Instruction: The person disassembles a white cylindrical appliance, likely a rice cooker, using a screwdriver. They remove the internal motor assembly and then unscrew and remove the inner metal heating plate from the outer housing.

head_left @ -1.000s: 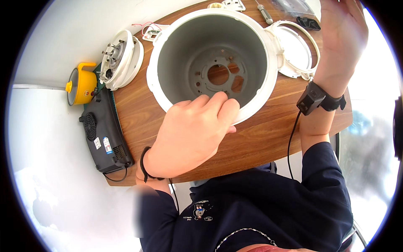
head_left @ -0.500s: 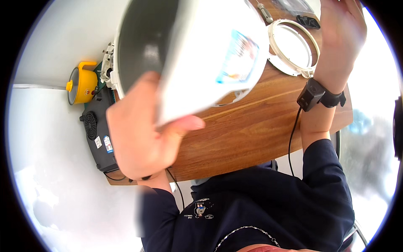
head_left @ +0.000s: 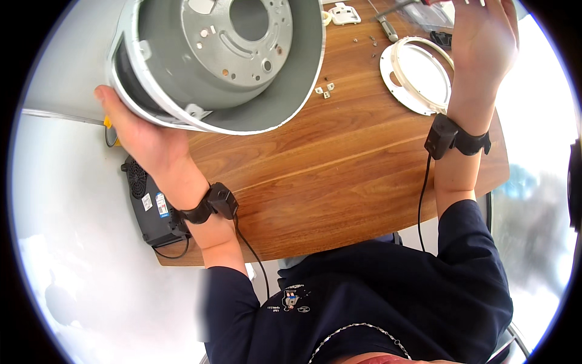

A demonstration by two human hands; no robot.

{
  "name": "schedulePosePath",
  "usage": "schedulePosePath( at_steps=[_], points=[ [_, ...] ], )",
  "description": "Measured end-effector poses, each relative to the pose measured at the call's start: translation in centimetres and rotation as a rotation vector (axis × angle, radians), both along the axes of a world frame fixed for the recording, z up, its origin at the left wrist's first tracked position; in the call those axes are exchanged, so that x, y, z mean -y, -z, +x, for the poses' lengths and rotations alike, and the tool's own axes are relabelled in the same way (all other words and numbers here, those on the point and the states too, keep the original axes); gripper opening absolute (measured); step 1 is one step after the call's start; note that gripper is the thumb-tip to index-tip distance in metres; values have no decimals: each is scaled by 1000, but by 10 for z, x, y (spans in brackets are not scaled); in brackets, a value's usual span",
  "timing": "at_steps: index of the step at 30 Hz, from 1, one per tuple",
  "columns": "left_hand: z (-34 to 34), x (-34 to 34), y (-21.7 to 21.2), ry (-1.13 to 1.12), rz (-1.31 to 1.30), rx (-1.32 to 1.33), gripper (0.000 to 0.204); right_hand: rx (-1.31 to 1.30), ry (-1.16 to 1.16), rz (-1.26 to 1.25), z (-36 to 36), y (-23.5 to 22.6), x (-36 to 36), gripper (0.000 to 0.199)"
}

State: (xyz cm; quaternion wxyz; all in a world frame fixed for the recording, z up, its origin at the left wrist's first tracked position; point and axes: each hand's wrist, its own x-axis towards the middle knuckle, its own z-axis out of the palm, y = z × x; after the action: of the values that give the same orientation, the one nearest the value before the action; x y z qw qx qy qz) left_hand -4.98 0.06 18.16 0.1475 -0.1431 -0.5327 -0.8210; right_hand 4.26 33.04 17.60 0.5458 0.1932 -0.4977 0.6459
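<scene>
- Above the counter (head_left: pixel 339 182), the left hand (head_left: pixel 148 136) had its fingers grasping a tilted rice-cooker housing (head_left: pixel 242 70).
- The right hand (head_left: pixel 485 39), partly cropped, gripped a screwdriver (head_left: pixel 405 5).

Grey housing (head_left: pixel 221 79), brown wood-grain table (head_left: pixel 327 170), cream ring (head_left: pixel 395 59), white disc (head_left: pixel 427 79), black wrist straps (head_left: pixel 471 144), navy shirt (head_left: pixel 376 285)
</scene>
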Motion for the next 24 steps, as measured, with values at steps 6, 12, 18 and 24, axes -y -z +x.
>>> schedulePosePath(
  at_steps=[6,12,18,24],
  points=[
    [-25,19,16,258,-76,-91,44,160,142,-136,-6,-13,36,39],
    [-37,15,26,497,61,55,43,525,-3,90,-6,-8,45,37],
    [-41,18,34,570,124,124,42,705,-64,481,-2,3,40,60],
    [-48,24,40,580,149,138,42,839,61,482,5,-2,56,37]
  ],
)
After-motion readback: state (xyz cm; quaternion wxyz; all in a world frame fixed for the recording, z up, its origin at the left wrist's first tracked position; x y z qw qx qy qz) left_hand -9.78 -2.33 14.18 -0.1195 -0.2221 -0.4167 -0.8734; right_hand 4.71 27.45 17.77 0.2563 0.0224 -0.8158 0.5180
